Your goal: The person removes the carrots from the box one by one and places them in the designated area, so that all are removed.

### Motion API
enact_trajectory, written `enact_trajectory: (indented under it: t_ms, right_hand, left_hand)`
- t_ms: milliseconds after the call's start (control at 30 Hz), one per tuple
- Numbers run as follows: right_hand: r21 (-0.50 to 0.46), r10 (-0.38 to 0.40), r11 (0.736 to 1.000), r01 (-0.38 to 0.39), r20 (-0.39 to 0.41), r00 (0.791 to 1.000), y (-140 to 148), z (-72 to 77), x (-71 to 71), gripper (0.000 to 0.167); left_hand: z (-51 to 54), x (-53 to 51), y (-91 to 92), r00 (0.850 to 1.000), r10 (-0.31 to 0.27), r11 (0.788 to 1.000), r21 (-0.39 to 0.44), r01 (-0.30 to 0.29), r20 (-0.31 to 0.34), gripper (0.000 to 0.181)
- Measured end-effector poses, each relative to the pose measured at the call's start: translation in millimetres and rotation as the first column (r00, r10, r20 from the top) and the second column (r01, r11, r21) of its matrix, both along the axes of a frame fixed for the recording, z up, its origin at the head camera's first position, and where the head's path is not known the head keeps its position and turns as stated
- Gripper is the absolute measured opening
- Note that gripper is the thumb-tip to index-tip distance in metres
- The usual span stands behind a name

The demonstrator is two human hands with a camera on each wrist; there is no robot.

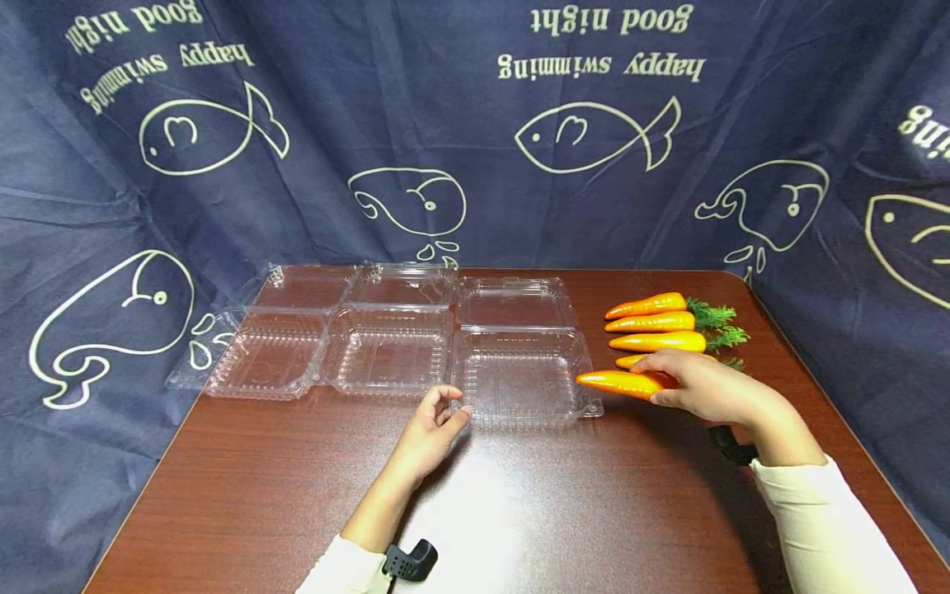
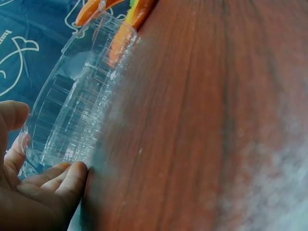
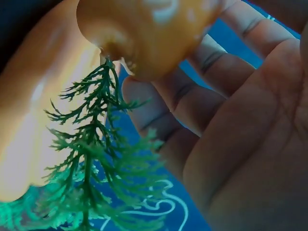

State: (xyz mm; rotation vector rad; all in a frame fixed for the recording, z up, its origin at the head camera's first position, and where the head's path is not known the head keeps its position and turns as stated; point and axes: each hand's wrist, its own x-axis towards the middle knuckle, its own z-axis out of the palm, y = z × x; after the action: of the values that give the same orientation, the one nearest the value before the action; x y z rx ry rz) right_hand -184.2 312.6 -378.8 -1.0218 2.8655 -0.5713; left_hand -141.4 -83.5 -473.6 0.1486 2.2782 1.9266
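My right hand [image 1: 705, 386] grips an orange toy carrot [image 1: 616, 383], its tip pointing left toward the nearest clear plastic container [image 1: 523, 419]. In the right wrist view, fingers and thumb surround the thick end of this carrot [image 3: 149, 33], and green leaves [image 3: 94, 127] hang from it. My left hand [image 1: 432, 431] holds the container's front left corner between thumb and fingers. Up close in the left wrist view, the fingertips [image 2: 72, 180] touch the container wall [image 2: 72, 106]. More carrots [image 1: 656, 341] lie in a column beyond my right hand, one partly hidden by it.
Two further clear containers, a middle one [image 1: 389, 388] and a left one [image 1: 260, 389], stand in a row to the left. All have raised lids [image 1: 512, 304] folded back. Brown tabletop [image 1: 297, 495] extends in front, and a dark blue printed cloth [image 1: 490, 223] hangs behind.
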Motion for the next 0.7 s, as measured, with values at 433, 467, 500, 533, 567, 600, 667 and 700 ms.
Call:
enact_trajectory:
  t_ms: [433,467,500,533,567,600,667,700]
  right_hand:
    - [0.009,-0.082,0.997,0.082,-0.014,0.997,27.0,-16.6,20.2,0.037]
    - [0.017,-0.092,0.996,0.092,-0.017,0.996,28.7,-17.7,21.5,0.038]
    - [0.022,-0.102,0.995,0.102,-0.015,0.995,30.3,-18.9,22.6,0.038]
    - [0.025,-0.111,0.994,0.111,-0.017,0.994,32.0,-20.2,24.0,0.038]
    - [0.027,-0.117,0.993,0.118,-0.025,0.993,33.7,-21.8,25.4,0.038]
    - [0.029,-0.121,0.992,0.122,-0.035,0.992,35.3,-23.4,26.7,0.039]
    - [0.032,-0.13,0.991,0.131,-0.049,0.99,38.4,-26.6,29.1,0.039]
    - [0.032,-0.133,0.99,0.135,-0.051,0.99,40.0,-28.2,30.1,0.039]
  left_hand:
    - [0.8,0.4,2.2,0.999,0.023,1.0,0.02,-0.023,-0.023,0.033]
    - [0.9,0.5,2.3,1.0,0.024,0.999,0.028,-0.023,-0.019,0.033]
    - [1.2,0.6,2.4,1.0,0.024,0.999,0.035,-0.023,-0.02,0.033]
    - [1.2,0.6,2.4,1.0,0.024,0.999,0.038,-0.024,-0.02,0.033]
    - [1.3,0.8,2.5,0.999,0.025,0.999,0.04,-0.024,-0.021,0.033]
    - [1.4,0.9,2.5,0.999,0.026,0.999,0.04,-0.025,-0.025,0.032]
    - [1.6,1.2,2.4,0.999,0.027,0.999,0.038,-0.026,-0.032,0.032]
    - [1.4,1.4,2.3,0.999,0.026,0.999,0.032,-0.025,-0.039,0.032]
